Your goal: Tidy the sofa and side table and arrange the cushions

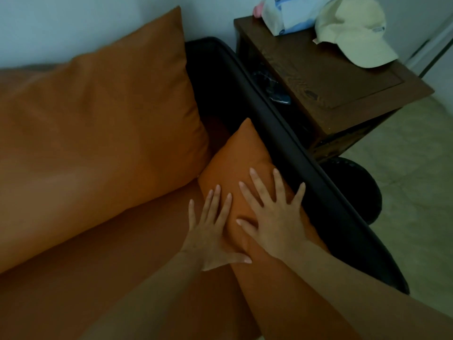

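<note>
Both your hands lie flat with fingers spread on the small orange cushion (247, 168): left hand (210, 231) on its inner edge, right hand (272, 217) on its face. That cushion leans against the sofa's black armrest (306, 153), just beside the large orange back cushion (98, 133). Beyond the armrest stands a dark wooden side table (343, 77) carrying a cream cap (353, 30) and a soft tissue pack (286, 15). Smooth orange upholstery covers the seat (98, 266).
</note>
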`<control>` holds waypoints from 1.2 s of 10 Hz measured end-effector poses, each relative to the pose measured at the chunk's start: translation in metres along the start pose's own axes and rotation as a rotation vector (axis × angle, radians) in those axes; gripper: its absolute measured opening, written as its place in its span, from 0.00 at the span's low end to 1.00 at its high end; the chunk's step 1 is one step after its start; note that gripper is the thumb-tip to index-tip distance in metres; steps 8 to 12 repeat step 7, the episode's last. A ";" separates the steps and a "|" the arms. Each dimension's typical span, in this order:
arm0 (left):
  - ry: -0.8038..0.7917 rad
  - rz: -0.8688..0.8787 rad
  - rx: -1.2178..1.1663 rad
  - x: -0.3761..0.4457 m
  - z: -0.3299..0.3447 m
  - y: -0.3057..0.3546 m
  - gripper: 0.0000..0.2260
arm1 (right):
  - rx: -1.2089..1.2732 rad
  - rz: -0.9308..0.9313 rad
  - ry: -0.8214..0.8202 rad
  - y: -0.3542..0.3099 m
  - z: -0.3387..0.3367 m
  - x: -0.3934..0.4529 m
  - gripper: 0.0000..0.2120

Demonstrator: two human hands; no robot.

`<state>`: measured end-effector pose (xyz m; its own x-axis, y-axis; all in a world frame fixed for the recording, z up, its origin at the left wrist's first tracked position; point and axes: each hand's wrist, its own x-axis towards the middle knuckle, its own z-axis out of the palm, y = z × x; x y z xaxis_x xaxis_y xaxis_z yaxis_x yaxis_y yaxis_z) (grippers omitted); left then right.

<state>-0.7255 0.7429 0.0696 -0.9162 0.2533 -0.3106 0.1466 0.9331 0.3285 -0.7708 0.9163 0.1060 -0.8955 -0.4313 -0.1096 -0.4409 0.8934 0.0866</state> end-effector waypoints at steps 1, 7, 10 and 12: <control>0.009 0.012 0.027 0.001 0.001 0.001 0.61 | -0.039 -0.107 0.060 -0.001 0.002 -0.016 0.34; 0.027 -0.112 0.315 -0.048 -0.014 0.006 0.48 | -0.106 -0.149 -0.012 -0.015 -0.009 -0.023 0.33; 0.027 -0.112 0.315 -0.048 -0.014 0.006 0.48 | -0.106 -0.149 -0.012 -0.015 -0.009 -0.023 0.33; 0.027 -0.112 0.315 -0.048 -0.014 0.006 0.48 | -0.106 -0.149 -0.012 -0.015 -0.009 -0.023 0.33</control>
